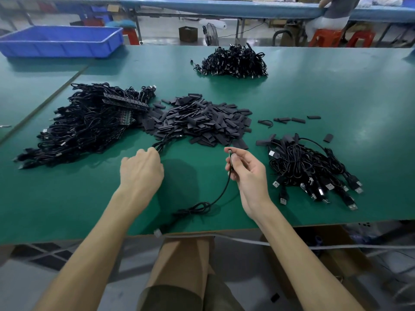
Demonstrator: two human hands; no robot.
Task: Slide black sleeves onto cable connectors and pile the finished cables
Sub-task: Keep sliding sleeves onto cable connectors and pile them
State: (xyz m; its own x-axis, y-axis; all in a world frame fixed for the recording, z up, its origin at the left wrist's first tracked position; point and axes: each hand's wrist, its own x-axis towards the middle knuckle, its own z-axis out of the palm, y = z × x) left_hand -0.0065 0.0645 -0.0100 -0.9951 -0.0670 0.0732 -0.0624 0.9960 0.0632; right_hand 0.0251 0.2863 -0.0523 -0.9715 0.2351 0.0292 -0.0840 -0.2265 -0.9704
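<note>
My right hand pinches the small connector end of a black cable and holds it upright above the green table. That cable trails down in a loop toward the table's front edge. My left hand grips a few black cables that run back into the heap of flat black sleeves. A big pile of black cables lies to the left. A smaller pile of cables with USB plugs lies to the right.
Another cable heap sits at the far middle of the table. A blue plastic bin stands at the far left. Loose sleeves lie scattered right of the sleeve heap. A person sits at a bench beyond.
</note>
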